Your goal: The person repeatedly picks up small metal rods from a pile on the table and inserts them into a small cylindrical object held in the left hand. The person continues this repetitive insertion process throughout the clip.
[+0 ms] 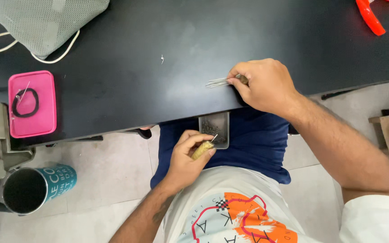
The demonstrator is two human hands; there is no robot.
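Steel-grey thin wire pins, one fanned bunch too fine to count, lie on the black tabletop, pinched in the right hand. Light, springy, sharp-looking; best gripped at the gathered end. Left hand pinches one small tan cork-like cylinder near the small grey tray.

The small grey metal tray is half hidden under the black table's near edge, its dark contents too fine to tell. The red plastic tool and grey mesh bag are cut off at the far edge.
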